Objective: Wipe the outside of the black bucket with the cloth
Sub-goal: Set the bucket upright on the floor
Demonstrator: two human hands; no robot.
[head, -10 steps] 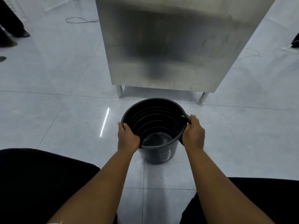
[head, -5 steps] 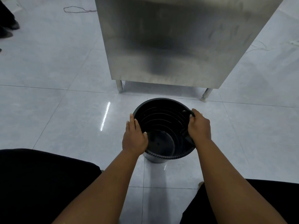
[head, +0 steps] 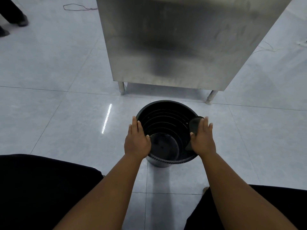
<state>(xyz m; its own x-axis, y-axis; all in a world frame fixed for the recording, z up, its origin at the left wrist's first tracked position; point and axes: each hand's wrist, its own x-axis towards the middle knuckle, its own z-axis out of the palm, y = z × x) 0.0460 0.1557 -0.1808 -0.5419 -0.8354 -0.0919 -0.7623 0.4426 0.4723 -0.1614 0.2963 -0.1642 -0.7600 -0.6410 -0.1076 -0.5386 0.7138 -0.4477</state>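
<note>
The black bucket (head: 166, 102) stands on the pale tiled floor just in front of me, its ribbed inside empty. My left hand (head: 137, 140) lies against its left side, fingers straight along the outside and thumb hooked over the rim. My right hand (head: 203, 138) is on the right side of the rim, pressing a dark cloth (head: 194, 125) against it. The cloth folds over the rim, partly inside the bucket, and most of it is hidden under my palm.
A tall stainless steel cabinet (head: 174, 47) on short legs (head: 122, 87) stands right behind the bucket. A thin cable (head: 76, 7) lies on the floor at the far left, near another person's shoes (head: 21, 20). My black-clad legs (head: 41, 188) flank the bucket.
Both hands have gone from curled grips on the rim to straight fingers laid along the bucket's sides. The cloth now shows over the right rim. The view has tipped further over the bucket.
</note>
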